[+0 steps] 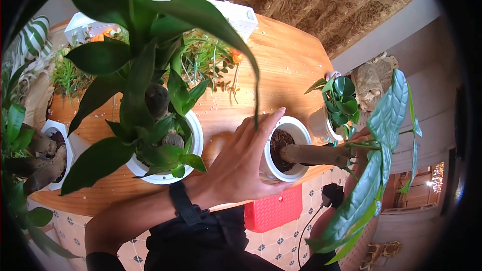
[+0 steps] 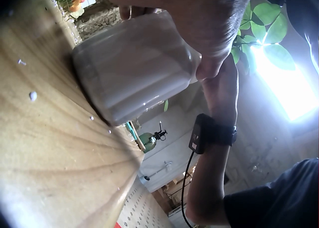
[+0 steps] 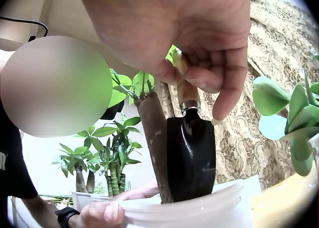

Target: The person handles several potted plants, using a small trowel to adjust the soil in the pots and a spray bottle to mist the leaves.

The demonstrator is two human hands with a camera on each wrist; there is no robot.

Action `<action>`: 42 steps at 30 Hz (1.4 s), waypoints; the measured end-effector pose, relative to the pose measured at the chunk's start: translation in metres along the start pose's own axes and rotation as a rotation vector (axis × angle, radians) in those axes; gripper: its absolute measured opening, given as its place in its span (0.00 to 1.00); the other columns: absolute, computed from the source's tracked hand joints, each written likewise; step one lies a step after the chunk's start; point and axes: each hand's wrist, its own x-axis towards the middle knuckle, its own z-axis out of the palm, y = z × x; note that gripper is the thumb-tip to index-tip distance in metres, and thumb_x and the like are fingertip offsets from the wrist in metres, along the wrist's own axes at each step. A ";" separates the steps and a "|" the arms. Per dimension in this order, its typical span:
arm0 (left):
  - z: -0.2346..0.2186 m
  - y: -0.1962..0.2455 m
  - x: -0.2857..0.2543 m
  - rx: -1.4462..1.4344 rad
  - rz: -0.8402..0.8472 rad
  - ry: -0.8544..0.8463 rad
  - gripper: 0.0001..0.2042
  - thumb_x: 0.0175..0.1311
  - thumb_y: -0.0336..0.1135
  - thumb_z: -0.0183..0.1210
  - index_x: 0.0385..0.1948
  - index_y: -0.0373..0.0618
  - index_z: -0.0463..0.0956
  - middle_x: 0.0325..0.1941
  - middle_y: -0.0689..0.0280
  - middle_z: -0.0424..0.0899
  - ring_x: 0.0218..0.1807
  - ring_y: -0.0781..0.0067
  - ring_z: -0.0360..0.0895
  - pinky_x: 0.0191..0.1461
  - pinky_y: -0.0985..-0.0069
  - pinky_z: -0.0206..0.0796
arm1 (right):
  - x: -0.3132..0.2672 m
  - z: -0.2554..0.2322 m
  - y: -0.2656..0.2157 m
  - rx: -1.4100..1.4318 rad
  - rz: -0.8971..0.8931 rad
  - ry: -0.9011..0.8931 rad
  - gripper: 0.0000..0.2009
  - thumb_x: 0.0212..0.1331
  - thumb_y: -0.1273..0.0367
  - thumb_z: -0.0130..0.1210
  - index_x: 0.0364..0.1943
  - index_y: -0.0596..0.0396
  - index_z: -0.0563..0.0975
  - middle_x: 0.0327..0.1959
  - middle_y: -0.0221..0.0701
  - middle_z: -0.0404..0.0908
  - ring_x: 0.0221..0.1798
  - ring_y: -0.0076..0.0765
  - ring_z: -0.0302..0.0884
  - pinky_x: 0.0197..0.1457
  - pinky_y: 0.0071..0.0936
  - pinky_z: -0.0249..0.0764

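Left hand [image 1: 241, 158]: thumb and fingers spread wide and curved round the white pot [image 2: 134, 63], which lies at the near edge of the table [image 1: 286, 45]. The grip spans opposite sides, apparently to steady the pot against the trowel [image 3: 192, 158]. Right hand [image 3: 184, 29]: fingers partly curled, pinching the wooden handle [image 3: 187, 91]; one finger reaches down past it. The blade points down just beside the trunk [image 3: 153, 138], presumably angled to reach the soil [image 1: 282, 143] within the rim.

Not verified: blade tip, concealed behind the rim, so contact with the soil cannot be confirmed. In the head view, leaves [image 1: 389, 115] and the trunk obscure most of the right hand.
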 end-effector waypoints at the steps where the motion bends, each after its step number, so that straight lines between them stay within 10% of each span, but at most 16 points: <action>1: 0.000 -0.001 0.000 -0.001 -0.001 0.000 0.58 0.44 0.46 0.82 0.75 0.35 0.51 0.69 0.45 0.66 0.70 0.45 0.68 0.73 0.55 0.62 | -0.002 -0.001 -0.006 0.003 0.006 0.009 0.26 0.66 0.59 0.60 0.64 0.56 0.71 0.54 0.33 0.74 0.57 0.28 0.75 0.58 0.27 0.75; 42: -0.002 -0.001 0.002 -0.043 0.042 -0.057 0.56 0.49 0.42 0.79 0.77 0.36 0.48 0.74 0.46 0.62 0.75 0.45 0.62 0.76 0.55 0.59 | 0.023 0.086 -0.087 0.082 0.186 0.430 0.20 0.72 0.56 0.56 0.56 0.55 0.74 0.42 0.30 0.76 0.43 0.25 0.76 0.45 0.23 0.73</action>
